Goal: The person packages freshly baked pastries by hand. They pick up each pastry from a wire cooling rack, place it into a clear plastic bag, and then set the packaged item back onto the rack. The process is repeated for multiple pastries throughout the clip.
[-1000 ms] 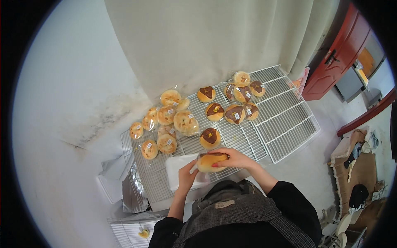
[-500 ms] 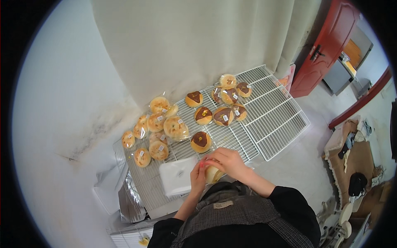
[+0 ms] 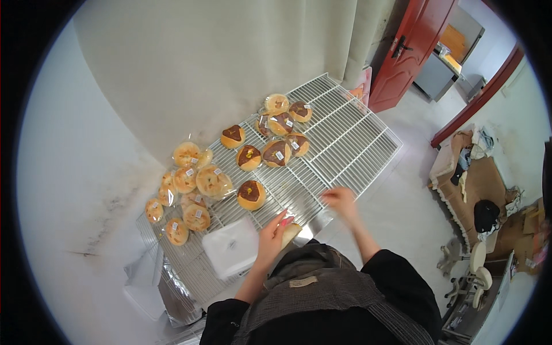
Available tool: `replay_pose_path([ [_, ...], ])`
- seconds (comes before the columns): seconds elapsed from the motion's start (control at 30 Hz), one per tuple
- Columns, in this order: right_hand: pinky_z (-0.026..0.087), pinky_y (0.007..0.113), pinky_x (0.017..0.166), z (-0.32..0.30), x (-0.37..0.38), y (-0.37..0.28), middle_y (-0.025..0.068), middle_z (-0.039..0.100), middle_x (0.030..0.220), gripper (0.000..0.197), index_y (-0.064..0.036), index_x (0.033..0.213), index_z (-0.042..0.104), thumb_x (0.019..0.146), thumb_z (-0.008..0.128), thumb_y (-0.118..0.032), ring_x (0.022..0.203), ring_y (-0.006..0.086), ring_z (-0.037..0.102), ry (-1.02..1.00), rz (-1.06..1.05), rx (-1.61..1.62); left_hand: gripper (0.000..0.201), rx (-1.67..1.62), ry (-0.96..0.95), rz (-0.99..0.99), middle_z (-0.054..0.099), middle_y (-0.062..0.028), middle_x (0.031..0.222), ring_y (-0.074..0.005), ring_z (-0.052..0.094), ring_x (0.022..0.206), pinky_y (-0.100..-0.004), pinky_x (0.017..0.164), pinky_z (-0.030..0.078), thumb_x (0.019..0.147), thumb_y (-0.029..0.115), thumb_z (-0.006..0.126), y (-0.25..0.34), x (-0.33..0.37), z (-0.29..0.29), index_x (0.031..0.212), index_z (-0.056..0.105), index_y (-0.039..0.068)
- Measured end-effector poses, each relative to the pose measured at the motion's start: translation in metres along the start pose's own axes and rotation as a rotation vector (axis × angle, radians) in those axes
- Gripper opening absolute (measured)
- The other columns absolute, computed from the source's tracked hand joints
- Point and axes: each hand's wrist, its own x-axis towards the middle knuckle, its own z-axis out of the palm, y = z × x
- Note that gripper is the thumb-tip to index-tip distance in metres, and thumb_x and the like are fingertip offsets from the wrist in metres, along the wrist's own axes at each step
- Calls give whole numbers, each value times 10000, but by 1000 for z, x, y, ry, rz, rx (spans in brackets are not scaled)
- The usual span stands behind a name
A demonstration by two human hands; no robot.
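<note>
Near the rack's front edge my left hand (image 3: 270,238) is closed on a pale bun (image 3: 291,233); the hand and my body hide much of it, and I cannot tell whether it is wrapped. My right hand (image 3: 342,204) is over the wire rack's front edge, apart from the bun, its fingers smeared by motion. Left of my left hand lies a flat white packet (image 3: 230,248). Ahead of it sit a chocolate-topped bun (image 3: 251,195) and two more like it without visible labels.
Wrapped golden buns (image 3: 214,181) with small white labels cluster at the rack's left. Several wrapped chocolate-topped buns (image 3: 277,153) lie farther back. Bare wire racks (image 3: 351,132) extend right. Behind hangs a beige curtain (image 3: 230,63); a red door (image 3: 411,54) stands at the far right.
My right hand has come away from the bun and moved right. My left hand still holds the bun. The view has shifted, so the rack appears farther left.
</note>
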Motion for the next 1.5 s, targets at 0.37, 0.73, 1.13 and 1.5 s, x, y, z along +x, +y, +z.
replay_pose_path([
  [0.37,359,310,946,-17,-93,88,113,524,1204,355,-8,1168,524,910,464,-244,1137,184,456,-223,221,228,390,-583,55,-155,484,-222,1176,-285,543,1036,-346,894,444,872,-4,471,2,0,-17,1252,393,-43],
  [0.73,415,268,806,69,-66,85,57,610,899,163,1,959,608,862,544,-114,866,120,540,96,282,951,253,-63,216,-62,596,-119,991,-165,566,889,-235,786,431,877,160,536,-114,-17,-27,1000,612,-48],
  [1.13,513,310,729,26,-77,83,160,623,826,111,-33,1005,451,895,451,-45,804,204,631,-518,692,651,328,-598,81,-589,635,-76,782,-136,604,680,-231,573,469,913,239,470,-84,-42,-30,1051,594,-31],
  [1.5,497,328,549,95,28,157,151,608,839,314,-79,1104,506,802,525,1,643,277,595,65,-381,-331,224,753,580,91,617,-159,818,-300,588,669,-353,609,470,878,155,494,-150,50,6,1020,576,3],
])
